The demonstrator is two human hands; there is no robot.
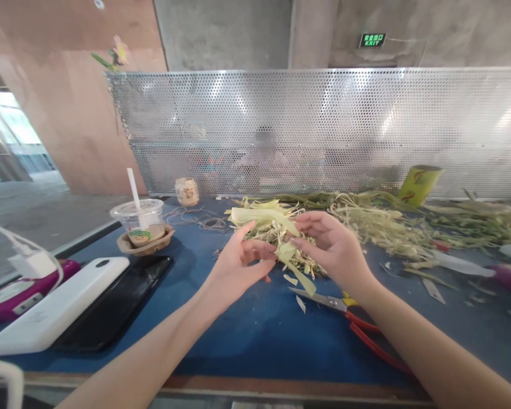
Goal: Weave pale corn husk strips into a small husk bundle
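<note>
Both hands meet over a pile of pale green plant strips [262, 216] near the middle of the blue table. My left hand [247, 258] is curled at the pile's near left side, thumb and fingertips close together around the edge of a strip. On the right, my right hand [326, 241] bends its fingers and thumb onto a leafy strip [296, 267] that hangs toward the table. What exactly lies between the fingertips is too small to tell. Scissors [323, 300] with red handles lie partly under my right forearm, blades pointing left.
A plastic cup [142, 221] with a straw, a black phone [114, 304], a white power bank [59, 304] and a purple power strip [21, 292] are at left. Shredded strips [378, 224] and a green-yellow can [419, 184] are at right. A perforated metal screen [221, 113] stands behind.
</note>
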